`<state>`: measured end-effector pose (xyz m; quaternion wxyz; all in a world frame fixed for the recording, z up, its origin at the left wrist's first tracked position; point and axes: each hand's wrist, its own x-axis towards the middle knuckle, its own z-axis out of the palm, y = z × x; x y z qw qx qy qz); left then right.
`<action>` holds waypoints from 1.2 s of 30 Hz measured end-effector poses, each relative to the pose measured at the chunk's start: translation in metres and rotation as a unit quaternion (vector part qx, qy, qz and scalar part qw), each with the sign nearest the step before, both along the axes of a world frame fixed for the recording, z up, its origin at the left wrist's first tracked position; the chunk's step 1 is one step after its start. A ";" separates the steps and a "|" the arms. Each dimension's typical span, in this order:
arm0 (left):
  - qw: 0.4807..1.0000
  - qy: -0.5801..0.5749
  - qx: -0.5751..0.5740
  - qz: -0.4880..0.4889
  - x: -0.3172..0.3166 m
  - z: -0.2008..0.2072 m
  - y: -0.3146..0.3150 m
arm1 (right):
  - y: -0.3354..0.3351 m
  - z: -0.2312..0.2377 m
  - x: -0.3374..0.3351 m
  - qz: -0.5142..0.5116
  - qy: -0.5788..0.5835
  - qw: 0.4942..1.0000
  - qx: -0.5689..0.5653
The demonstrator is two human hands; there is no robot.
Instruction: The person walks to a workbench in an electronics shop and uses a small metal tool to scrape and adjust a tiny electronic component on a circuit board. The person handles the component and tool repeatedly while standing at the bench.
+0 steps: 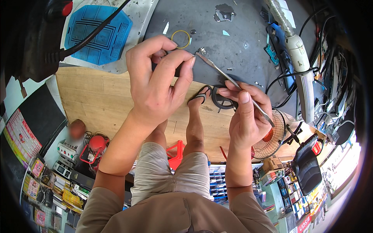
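Head view: your right hand (250,116) clamps the tool (223,72), long axis slanting up-left, tip over the mat (248,23) beside your left hand (159,83); whether that grips anything, I can't tell.

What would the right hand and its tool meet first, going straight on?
Probably the left fingertips, close beside the tip of the tool; depth is unclear, so it might pass toward the yellow ring.

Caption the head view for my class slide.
Right hand holds a slim metal tool, its tip near the left hand, over a dark worktop.
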<state>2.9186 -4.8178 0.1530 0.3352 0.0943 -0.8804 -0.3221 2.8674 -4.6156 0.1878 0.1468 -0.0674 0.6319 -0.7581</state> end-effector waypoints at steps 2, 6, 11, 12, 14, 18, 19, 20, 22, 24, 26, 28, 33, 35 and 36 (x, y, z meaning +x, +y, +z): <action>1.000 -0.002 0.002 0.001 0.001 0.000 0.001 | 0.000 0.000 0.000 -0.001 -0.003 1.000 0.000; 1.000 -0.002 -0.001 0.002 0.001 0.000 0.001 | 0.000 0.001 -0.001 0.001 -0.006 1.000 0.000; 1.000 0.000 0.000 0.002 0.001 -0.001 0.000 | 0.002 0.001 -0.001 -0.001 -0.007 1.000 -0.004; 1.000 0.001 0.000 0.002 0.000 -0.001 0.000 | 0.003 0.000 -0.001 -0.005 -0.013 1.000 -0.009; 1.000 0.003 0.002 0.002 0.000 -0.001 0.001 | 0.004 0.000 -0.001 -0.010 -0.022 1.000 -0.019; 1.000 0.004 0.001 0.002 0.000 -0.001 0.000 | 0.004 0.000 -0.002 -0.015 -0.031 0.999 -0.029; 1.000 0.004 0.000 0.002 0.000 0.000 0.000 | 0.004 0.000 -0.002 -0.016 -0.033 0.999 -0.029; 1.000 0.005 0.000 0.001 0.000 -0.001 0.000 | 0.004 0.000 -0.002 -0.020 -0.035 0.999 -0.032; 1.000 0.006 0.001 0.000 -0.001 0.000 0.001 | 0.006 0.000 -0.002 -0.027 -0.039 0.998 -0.037; 1.000 0.004 0.003 0.001 0.000 -0.001 0.000 | 0.006 -0.001 -0.002 -0.026 -0.044 0.998 -0.041; 1.000 0.006 0.000 0.000 0.000 -0.001 0.000 | 0.006 -0.001 -0.003 -0.027 -0.044 0.998 -0.040; 1.000 0.004 -0.001 -0.001 0.000 -0.001 0.000 | 0.007 0.000 -0.002 -0.027 -0.039 0.998 -0.033; 1.000 0.013 0.010 0.001 0.000 0.000 0.001 | -0.006 0.019 -0.012 -0.087 -0.012 0.996 -0.007; 1.000 0.015 0.012 0.001 0.000 -0.001 0.000 | -0.019 0.027 -0.023 -0.117 0.013 0.992 0.041; 1.000 0.017 0.012 0.000 -0.001 -0.001 0.000 | -0.023 0.029 -0.029 -0.120 0.020 0.991 0.053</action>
